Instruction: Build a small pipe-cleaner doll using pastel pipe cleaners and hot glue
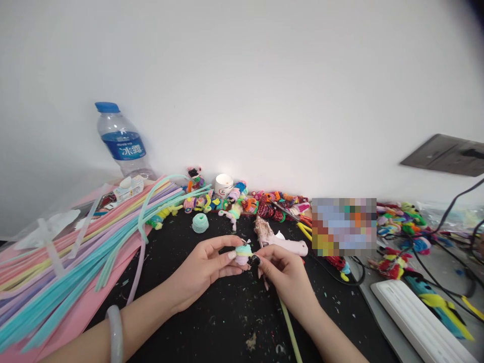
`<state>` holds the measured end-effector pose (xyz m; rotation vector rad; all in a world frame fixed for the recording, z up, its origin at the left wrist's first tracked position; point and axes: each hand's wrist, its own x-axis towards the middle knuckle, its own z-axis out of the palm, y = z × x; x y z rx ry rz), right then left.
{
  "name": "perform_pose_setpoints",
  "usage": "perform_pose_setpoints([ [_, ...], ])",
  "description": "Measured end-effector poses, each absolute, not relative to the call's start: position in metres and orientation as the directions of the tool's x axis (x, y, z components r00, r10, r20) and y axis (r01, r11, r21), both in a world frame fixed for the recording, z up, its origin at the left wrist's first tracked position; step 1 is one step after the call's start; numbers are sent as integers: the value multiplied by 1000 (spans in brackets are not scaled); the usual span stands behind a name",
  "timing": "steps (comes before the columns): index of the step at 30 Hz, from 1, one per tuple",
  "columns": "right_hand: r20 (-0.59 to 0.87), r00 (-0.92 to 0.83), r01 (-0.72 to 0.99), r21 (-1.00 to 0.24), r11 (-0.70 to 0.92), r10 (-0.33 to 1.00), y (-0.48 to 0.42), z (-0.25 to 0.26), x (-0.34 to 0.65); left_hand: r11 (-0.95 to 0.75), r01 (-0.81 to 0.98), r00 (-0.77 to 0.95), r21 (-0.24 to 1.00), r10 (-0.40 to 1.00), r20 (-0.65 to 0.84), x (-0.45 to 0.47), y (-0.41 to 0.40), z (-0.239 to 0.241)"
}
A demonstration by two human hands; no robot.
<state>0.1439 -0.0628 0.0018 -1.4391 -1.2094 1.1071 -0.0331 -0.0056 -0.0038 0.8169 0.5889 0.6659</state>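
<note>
Between the thumb and fingers of my left hand point(206, 267) is a small coiled pipe-cleaner piece point(243, 255) in mint, yellow and lilac bands. My right hand point(285, 275) is closed at the coil's right side, its fingertips pinched by the yellow band. A pale green pipe cleaner point(289, 327) runs from beneath that hand to the bottom edge; its upper end is hidden by the fingers. Just behind my right hand lies a pale pink glue gun point(289, 245) with a dirty brown nozzle. A mint coil point(200, 223) rests apart, beyond my left hand.
Bundled pastel pipe cleaners point(56, 292) spread across the left on pink sheets. A water bottle point(123, 138) and a paper cup point(224, 184) stand along the wall, among several colourful pipe-cleaner figures point(249, 204). Black cables point(419, 252) and a white power strip point(419, 322) lie right.
</note>
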Motion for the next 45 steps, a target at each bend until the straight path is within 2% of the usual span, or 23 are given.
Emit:
perform_pose_setpoints([
  [7, -136, 1, -82, -987, -135, 991, -62, 4, 145, 595, -367, 667, 715, 704, -244, -34, -4, -2],
  [11, -161, -38, -163, -973, -165, 986, -62, 3, 144, 630, -388, 673, 672, 692, -261, -34, -4, -1],
  [25, -166, -55, -172, -970, -173, 985, -63, 3, 143, 682, -404, 719, 610, 649, -250, -37, -4, -5],
  [39, -191, -103, -346, -913, -215, 976, -65, -3, 137, 760, -380, 827, 527, 535, -175, -35, -8, -7],
  [45, -180, -90, -358, -912, -201, 979, -65, -4, 136, 739, -384, 805, 554, 562, -192, -33, -8, -7],
])
